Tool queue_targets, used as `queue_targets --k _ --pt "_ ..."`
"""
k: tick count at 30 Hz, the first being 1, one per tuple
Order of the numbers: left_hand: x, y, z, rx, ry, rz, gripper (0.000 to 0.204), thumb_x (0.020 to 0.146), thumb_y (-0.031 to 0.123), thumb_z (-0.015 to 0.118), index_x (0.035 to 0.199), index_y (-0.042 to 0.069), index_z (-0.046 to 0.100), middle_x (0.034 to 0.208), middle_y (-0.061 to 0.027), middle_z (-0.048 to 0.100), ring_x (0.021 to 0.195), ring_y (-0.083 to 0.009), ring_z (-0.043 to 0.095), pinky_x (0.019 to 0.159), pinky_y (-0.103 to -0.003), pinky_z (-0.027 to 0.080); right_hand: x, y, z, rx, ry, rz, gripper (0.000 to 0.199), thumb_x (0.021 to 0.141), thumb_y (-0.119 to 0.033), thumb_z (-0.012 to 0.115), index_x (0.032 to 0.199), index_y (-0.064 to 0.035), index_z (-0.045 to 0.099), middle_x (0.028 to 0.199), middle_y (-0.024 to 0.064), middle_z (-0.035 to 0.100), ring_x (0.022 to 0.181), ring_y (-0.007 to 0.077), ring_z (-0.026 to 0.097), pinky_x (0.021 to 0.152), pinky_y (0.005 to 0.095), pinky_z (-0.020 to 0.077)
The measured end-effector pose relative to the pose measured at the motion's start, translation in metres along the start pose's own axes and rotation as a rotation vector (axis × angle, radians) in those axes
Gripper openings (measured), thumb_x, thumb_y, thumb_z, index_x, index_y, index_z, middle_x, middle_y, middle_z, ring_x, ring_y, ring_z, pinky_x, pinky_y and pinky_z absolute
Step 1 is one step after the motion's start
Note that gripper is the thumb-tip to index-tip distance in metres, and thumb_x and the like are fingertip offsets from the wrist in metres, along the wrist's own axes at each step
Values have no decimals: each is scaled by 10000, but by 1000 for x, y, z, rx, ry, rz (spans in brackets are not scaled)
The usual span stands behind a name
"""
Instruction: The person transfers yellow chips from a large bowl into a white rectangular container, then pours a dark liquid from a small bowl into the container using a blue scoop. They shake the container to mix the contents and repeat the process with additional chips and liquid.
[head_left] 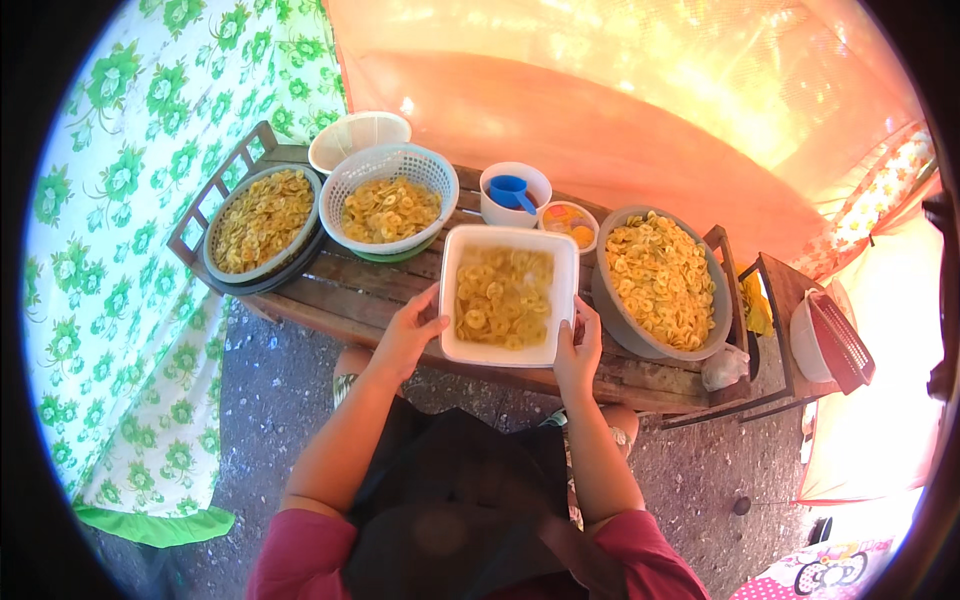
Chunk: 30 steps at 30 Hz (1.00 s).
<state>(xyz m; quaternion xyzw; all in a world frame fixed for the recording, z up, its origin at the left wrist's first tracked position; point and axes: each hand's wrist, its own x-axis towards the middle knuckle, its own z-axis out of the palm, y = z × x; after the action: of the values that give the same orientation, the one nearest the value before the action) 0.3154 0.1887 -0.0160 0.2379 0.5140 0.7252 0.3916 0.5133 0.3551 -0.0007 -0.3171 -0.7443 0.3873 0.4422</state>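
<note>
A white square plastic tub [500,356] is held between my two hands over the front edge of the wooden bench. Inside it are yellow-brown round slices [503,298] that look like banana chips, seemingly in liquid. My left hand [406,338] grips the tub's left side, thumb against the near corner. On the opposite side my right hand [578,352] holds the lower right corner. Behind the tub, to the left, a pale blue perforated basket [337,205] with similar slices rests over something green. A grey basin [610,318] heaped with slices stands to the right.
At the bench's [345,285] left end sits a round tray [212,245] of slices, near a white strainer [358,132]. A white bucket [495,213] holds a blue scoop [508,190]; beside it is a small tub [590,212]. A side table [775,275] stands right, with a red basket [838,335].
</note>
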Motion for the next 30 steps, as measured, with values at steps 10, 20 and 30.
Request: queue_targets --k 10,20,30 --pt "4 5 4 -39 -25 -7 583 845 24 631 1383 11 406 1114 -39 560 991 -125 521 863 -274 443 5 2 3 -3 -28 28 371 865 24 516 1235 10 493 912 53 550 764 121 516 700 250 435" --pt "7 4 2 4 -23 -96 579 851 12 615 1387 8 397 1113 -26 551 998 -112 506 884 -264 434 6 -3 5 -67 -150 257 377 867 24 516 1242 -16 498 893 48 531 740 100 485 678 245 425" --pt "7 -5 -1 -6 20 -157 573 845 5 615 1380 15 411 1075 -25 562 966 -118 515 860 -267 435 5 2 7 -52 -53 103 376 861 22 526 1234 -24 509 870 50 518 740 112 476 689 257 431"
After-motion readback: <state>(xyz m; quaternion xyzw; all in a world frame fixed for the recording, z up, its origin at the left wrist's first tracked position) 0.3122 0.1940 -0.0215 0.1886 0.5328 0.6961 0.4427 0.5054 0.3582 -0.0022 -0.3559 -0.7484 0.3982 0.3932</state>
